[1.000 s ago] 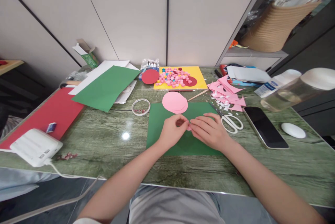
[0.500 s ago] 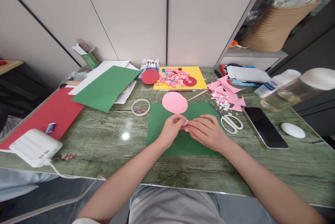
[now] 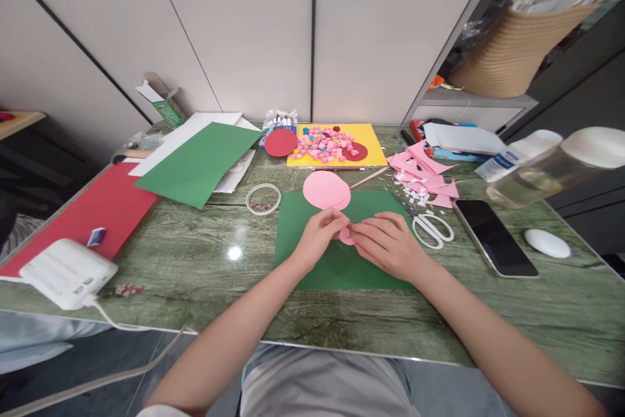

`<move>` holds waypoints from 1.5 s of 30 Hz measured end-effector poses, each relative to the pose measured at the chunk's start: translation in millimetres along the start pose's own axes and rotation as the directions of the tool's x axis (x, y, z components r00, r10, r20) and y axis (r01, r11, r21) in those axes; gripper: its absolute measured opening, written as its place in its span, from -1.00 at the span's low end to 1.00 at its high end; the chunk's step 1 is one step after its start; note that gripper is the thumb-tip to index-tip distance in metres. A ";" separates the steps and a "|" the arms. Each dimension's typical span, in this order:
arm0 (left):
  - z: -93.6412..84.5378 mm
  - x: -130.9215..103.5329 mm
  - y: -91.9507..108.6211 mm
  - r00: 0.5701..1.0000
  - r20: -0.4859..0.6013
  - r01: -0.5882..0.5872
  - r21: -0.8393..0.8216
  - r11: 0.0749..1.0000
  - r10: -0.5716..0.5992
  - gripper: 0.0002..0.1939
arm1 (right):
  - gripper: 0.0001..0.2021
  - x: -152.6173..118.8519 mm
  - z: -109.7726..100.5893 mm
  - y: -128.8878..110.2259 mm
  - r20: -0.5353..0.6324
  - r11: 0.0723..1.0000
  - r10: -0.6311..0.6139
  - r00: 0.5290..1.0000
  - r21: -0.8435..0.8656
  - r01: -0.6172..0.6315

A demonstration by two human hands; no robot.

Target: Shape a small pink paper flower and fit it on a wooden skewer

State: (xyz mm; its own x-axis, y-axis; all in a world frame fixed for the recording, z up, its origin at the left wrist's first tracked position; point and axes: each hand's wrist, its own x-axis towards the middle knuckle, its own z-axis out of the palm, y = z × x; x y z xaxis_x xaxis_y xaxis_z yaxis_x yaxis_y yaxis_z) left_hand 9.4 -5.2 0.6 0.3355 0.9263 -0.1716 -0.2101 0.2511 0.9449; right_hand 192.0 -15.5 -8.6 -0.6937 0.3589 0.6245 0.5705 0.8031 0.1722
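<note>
Pink piece (image 3: 347, 235): a small roundish bit of pink paper, pinched between your two hands just above the near green sheet (image 3: 342, 267), mid-worktop (image 3: 205, 267) and straight ahead of you. Your left hand (image 3: 319, 239) closes on its left edge with thumb and fingertips; your right hand (image 3: 388, 244) closes on its right edge, fingers curled in and narrow. Both hands touch it, so neither is nearer; the piece sits in the gap where the fingertips meet, left hand to its left, right hand to its right. It looks tilted toward you, though it is too small to tell whether it is rolled, folded or flat, and no long axis can be read. Pink discs (image 3: 326, 190): larger, stacked, lying on the far edge of the same green sheet, just beyond your fingers, apart from them. Scissors (image 3: 430, 225): white-handled, flat on the worktop just right of your right hand. Phone (image 3: 494, 237): face up, farther right, with a white mouse (image 3: 547, 242) beyond it. Pink scraps (image 3: 424, 173): a loose heap behind the scissors. Tape ring (image 3: 262, 199): left of the discs. Yellow board (image 3: 336, 144): at the back, covered with small pink balls. Second green sheet (image 3: 198, 163) and red sheet (image 3: 92, 215): far left. White power block (image 3: 68, 272): near left edge.
</note>
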 end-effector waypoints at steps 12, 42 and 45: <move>-5.4 0.8 0.4 1.000 0.015 0.000 0.111 0.994 -0.002 -0.80 | -0.92 1.1 -3.4 2.5 0.019 0.999 0.008 1.000 -0.043 -0.007; -23.8 21.9 -11.0 0.951 -0.232 -0.173 0.151 0.973 0.205 -0.83 | -0.89 3.1 -4.6 1.8 0.009 1.000 -0.010 1.000 -0.011 0.010; -48.3 34.6 -7.5 0.855 -0.350 -0.220 0.422 0.879 0.382 -0.84 | -0.89 3.1 -5.6 2.4 -0.004 1.000 -0.004 1.000 -0.016 0.003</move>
State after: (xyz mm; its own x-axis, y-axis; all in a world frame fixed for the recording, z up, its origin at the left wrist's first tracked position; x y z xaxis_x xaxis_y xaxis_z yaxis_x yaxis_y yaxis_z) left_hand -21.7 38.5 -25.9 -0.1151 0.9865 0.1164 0.1293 -0.1013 0.9864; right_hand 193.7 -15.1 -1.9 -0.6940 0.3543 0.6267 0.5752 0.7964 0.1868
